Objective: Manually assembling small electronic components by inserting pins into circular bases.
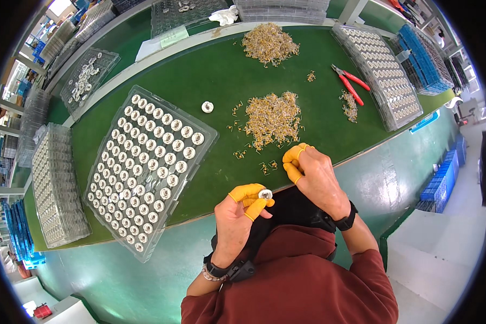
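My left hand [237,216], with yellow finger cots, pinches a small round white part [265,194] with a metal centre, just off the table's near edge. My right hand [314,175], also in yellow finger cots, is at the table's edge with thumb and forefinger drawn together; whatever lies between them is too small to make out. Beside it lie a few loose bent wire pieces [264,168]. Beyond them spreads a large heap of gold and silver wire pieces [274,120]. One more white round part [207,107] sits alone on the green table.
At left a clear tray [213,137] holds rows of white round parts, overhanging the near edge. Stacked trays [59,183] stand farther left, others [380,75] at right. Red-handled pliers [353,86] lie near a small wire pile [349,108]. A second heap [270,44] is at the back.
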### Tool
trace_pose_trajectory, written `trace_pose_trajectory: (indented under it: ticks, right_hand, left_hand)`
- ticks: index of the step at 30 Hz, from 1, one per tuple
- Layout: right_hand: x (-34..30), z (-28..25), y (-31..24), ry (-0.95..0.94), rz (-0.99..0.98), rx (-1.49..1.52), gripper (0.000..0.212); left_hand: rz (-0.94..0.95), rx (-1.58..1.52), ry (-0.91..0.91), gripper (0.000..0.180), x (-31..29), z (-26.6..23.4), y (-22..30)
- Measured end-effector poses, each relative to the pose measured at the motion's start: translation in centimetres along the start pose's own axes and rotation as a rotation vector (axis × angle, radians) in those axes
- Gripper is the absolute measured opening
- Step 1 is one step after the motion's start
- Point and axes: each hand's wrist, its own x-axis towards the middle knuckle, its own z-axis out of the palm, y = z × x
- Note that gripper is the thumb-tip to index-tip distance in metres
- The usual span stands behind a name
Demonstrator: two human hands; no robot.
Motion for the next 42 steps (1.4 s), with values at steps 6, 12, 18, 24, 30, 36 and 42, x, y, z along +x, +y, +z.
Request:
trace_pose_trajectory:
  ticks: [6,12,18,24,30,36,42]
  right_hand:
    - [-2.1,-0.5,-2.3,0.000,0.188,0.587,0.011]
    - [-4.0,-0.1,-2.5,-0.039,0.168,0.669,0.011]
    - [-4.8,0.2,-2.8,-0.033,0.190,0.725,0.012]
    - [-5.4,0.7,-2.6,0.040,0.189,0.742,0.012]
    - [-4.9,1.0,-2.3,0.169,-0.133,0.477,0.019]
    - [-4.7,1.3,-1.9,0.199,-0.411,0.239,0.027]
    - [-4.4,0.5,-0.6,0.079,-0.275,0.534,0.029]
  left_hand:
    - [-0.017,0.009,-0.071,0.022,0.1,0.6,0.0]
    - [-0.043,-0.012,-0.073,0.019,-0.8,0.8,0.7]
    - [-0.050,-0.023,-0.094,0.017,-1.2,0.9,0.6]
    - [-0.071,-0.029,-0.106,0.016,-1.4,1.0,0.3]
    - [-0.057,-0.039,-0.087,0.016,-1.7,1.1,0.2]
    - [0.010,0.105,-0.014,0.018,-2.0,1.4,-0.3]
    - [0.656,0.953,-0.073,0.021,-1.1,2.3,0.8]
